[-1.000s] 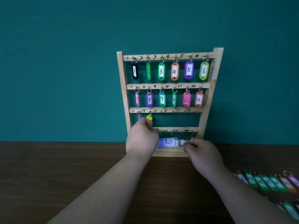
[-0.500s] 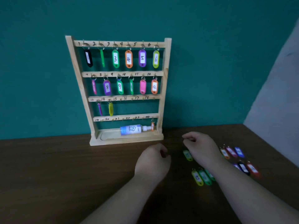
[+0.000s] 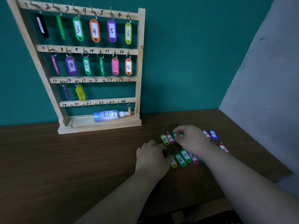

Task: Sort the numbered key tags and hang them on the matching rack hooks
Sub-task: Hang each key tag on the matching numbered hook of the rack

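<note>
Teal wall (image 3: 186,54) behind dark wood table (image 3: 64,159); grey wall (image 3: 267,78) at right.

Pale wooden rack (image 3: 140,62), glossy plastic tags (image 3: 183,157)

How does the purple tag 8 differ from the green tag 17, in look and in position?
Colour: tag 8 is purple, tag 17 is green. Position: tag 8 hangs upright by its ring on the rack, while tag 17 lies flat on the table among other loose tags. Both are oval, with a white handwritten label.
</note>
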